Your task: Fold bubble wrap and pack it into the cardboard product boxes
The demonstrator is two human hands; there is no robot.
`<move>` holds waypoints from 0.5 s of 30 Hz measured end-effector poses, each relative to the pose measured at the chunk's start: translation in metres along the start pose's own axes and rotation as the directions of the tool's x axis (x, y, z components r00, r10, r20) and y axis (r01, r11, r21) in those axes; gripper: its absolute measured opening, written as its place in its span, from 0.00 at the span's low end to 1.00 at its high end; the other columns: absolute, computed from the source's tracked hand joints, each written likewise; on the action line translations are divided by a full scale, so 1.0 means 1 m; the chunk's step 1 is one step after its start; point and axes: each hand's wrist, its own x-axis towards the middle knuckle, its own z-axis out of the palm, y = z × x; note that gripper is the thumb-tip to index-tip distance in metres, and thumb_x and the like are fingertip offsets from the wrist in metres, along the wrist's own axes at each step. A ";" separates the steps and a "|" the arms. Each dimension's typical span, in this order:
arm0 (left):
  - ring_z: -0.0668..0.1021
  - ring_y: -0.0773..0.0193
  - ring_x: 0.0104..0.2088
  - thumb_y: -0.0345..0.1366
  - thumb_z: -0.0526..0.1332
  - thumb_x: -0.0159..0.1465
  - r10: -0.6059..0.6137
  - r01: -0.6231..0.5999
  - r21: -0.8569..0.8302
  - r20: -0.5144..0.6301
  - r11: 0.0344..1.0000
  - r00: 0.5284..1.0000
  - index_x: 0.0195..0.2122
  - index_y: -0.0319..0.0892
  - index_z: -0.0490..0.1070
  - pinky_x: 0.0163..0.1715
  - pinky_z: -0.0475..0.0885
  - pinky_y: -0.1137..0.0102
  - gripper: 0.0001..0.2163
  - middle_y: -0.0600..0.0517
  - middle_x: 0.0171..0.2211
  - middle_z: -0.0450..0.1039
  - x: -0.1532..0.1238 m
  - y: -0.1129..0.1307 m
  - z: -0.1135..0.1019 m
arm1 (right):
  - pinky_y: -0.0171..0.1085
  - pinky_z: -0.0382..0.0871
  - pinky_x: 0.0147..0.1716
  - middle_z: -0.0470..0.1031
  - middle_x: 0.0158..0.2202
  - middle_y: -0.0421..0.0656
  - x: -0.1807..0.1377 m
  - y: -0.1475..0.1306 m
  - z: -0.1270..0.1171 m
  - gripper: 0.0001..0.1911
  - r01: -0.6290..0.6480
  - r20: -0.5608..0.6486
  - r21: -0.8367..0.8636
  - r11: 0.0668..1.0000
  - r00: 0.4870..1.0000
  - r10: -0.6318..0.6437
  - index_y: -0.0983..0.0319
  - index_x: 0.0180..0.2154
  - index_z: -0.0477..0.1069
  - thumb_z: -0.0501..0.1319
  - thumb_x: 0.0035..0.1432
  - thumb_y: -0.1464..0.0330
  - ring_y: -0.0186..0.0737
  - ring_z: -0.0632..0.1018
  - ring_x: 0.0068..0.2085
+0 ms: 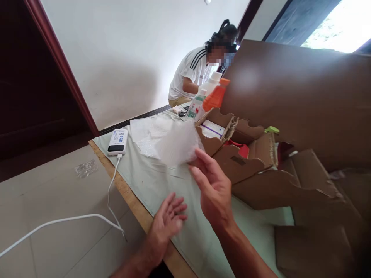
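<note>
- Flat bubble-wrap sheets [146,141] on the tablecloth [150,181]
- Left hand [166,222], empty, fingers loosely parted, farther back
- Blurred bubble-wrap piece [178,144], ahead of both hands, long axis unclear
- Right hand [215,184], nearer, thumb and fingers pinching the piece's right edge

Daylight is glaring white through the window [339,29]. A soft shadow is darkening the wall [116,27], pale glare is hazing the brown panel [290,96], and my left hand [166,222] and the whitish sheet [178,144] I am holding are blurring.
</note>
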 end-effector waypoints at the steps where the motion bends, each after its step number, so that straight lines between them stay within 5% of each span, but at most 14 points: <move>1: 0.71 0.43 0.63 0.51 0.70 0.59 -0.058 0.056 -0.148 -0.008 0.987 0.998 0.64 0.42 0.65 0.62 0.66 0.49 0.35 0.35 0.64 0.67 0.002 0.006 0.004 | 0.48 0.77 0.54 0.72 0.63 0.46 -0.019 -0.006 -0.016 0.22 -0.047 -0.031 0.048 0.998 0.998 0.049 0.53 0.60 0.70 0.61 0.66 0.62 0.48 0.76 0.59; 3: 0.73 0.43 0.62 0.57 0.69 0.57 -0.150 0.144 -0.338 0.008 0.930 0.989 0.56 0.39 0.71 0.62 0.66 0.47 0.32 0.36 0.59 0.72 0.003 0.015 0.012 | 0.48 0.79 0.50 0.73 0.62 0.48 -0.059 -0.013 -0.049 0.21 -0.119 -0.104 0.088 0.989 0.986 0.127 0.53 0.60 0.71 0.61 0.66 0.61 0.49 0.78 0.57; 6: 0.80 0.50 0.52 0.52 0.72 0.57 -0.188 0.154 -0.340 -0.067 0.928 0.980 0.47 0.41 0.76 0.54 0.75 0.54 0.23 0.43 0.49 0.79 0.000 0.018 0.020 | 0.46 0.81 0.46 0.75 0.61 0.48 -0.125 -0.013 -0.092 0.20 -0.212 -0.224 0.089 0.973 0.948 0.227 0.52 0.58 0.73 0.61 0.66 0.62 0.47 0.82 0.50; 11: 0.80 0.67 0.36 0.36 0.76 0.53 -0.169 0.194 0.169 -0.153 0.966 0.974 0.43 0.40 0.77 0.39 0.75 0.74 0.18 0.53 0.38 0.80 -0.015 0.006 0.037 | 0.45 0.81 0.48 0.74 0.62 0.49 -0.240 -0.008 -0.136 0.23 -0.414 -0.388 0.082 0.906 0.824 0.412 0.51 0.61 0.71 0.62 0.66 0.61 0.46 0.83 0.49; 15: 0.76 0.68 0.29 0.39 0.69 0.59 -0.206 0.148 0.626 0.021 0.765 0.978 0.58 0.40 0.70 0.31 0.72 0.73 0.26 0.56 0.31 0.75 -0.021 -0.006 0.056 | 0.44 0.81 0.49 0.72 0.63 0.51 -0.300 -0.012 -0.157 0.25 -0.543 -0.486 -0.037 0.839 0.743 0.460 0.54 0.62 0.71 0.63 0.65 0.59 0.46 0.83 0.50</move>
